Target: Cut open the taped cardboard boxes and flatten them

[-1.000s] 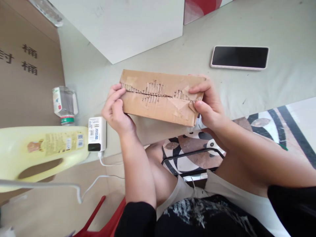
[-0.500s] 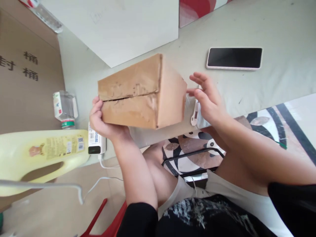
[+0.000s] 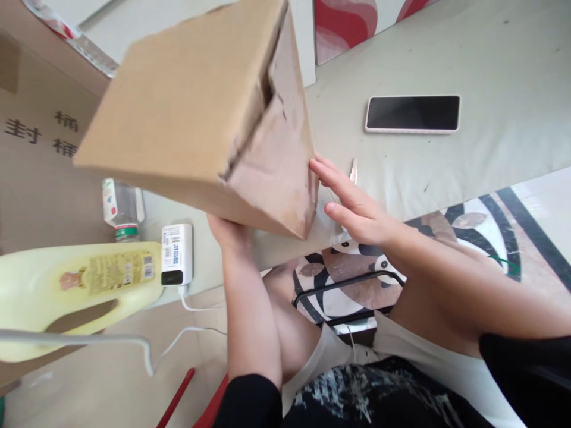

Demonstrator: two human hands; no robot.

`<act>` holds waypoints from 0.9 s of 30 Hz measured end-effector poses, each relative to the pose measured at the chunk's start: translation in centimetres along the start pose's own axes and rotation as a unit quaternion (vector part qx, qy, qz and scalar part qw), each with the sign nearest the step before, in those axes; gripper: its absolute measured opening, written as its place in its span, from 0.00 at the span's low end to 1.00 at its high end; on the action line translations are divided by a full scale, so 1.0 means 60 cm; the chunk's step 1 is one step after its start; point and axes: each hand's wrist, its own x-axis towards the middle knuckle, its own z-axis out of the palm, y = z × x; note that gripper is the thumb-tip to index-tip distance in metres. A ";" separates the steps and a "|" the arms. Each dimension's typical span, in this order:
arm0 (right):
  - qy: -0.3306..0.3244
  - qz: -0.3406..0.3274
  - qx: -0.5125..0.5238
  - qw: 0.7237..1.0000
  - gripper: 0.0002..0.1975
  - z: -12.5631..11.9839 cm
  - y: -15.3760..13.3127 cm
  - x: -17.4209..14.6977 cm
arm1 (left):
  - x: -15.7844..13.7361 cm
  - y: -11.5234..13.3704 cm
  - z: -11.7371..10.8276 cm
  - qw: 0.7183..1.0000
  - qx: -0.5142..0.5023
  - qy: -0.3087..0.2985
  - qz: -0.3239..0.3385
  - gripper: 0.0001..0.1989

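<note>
A brown cardboard box (image 3: 178, 101) is held up, tilted, above the table. Its right end has a torn, crumpled flap with a dark gap along the edge. My left hand (image 3: 229, 233) supports it from beneath, and the box hides those fingers. At the lower right end, the fingertips of my right hand (image 3: 352, 202) meet the box's edge or lie very close to it. That hand is open, its fingers stretched out and thumb apart. Just behind it, a small white-and-pink utility knife (image 3: 354, 171) lies partly covered on the table.
A phone (image 3: 413, 113) lies at the right on the pale tabletop (image 3: 499, 71). Left are a white power bank (image 3: 176, 252) with a cable, a clear bottle (image 3: 122, 208), a yellow jug (image 3: 27, 267) and a large carton (image 3: 40, 172). A red-and-white box (image 3: 345, 27) stands at the back.
The box has been raised and turned, so a broad plain face and the torn end now show. My right hand has moved left to the box's end.
</note>
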 end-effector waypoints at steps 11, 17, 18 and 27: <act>0.116 0.056 0.005 0.992 0.26 -0.002 -0.010 -0.009 | -0.024 -0.034 -0.007 0.979 0.141 -0.081 -0.125 0.27; 0.164 0.043 -0.012 0.986 0.17 -0.005 -0.004 -0.005 | -0.033 -0.004 0.013 0.955 0.285 -0.043 0.061 0.23; 0.141 0.044 -0.010 0.989 0.16 -0.004 -0.003 -0.004 | -0.035 0.001 0.018 0.961 0.248 0.006 0.124 0.20; 0.089 0.111 -0.178 0.974 0.15 0.000 -0.001 0.007 | -0.042 0.006 0.027 0.925 0.146 -0.046 0.347 0.22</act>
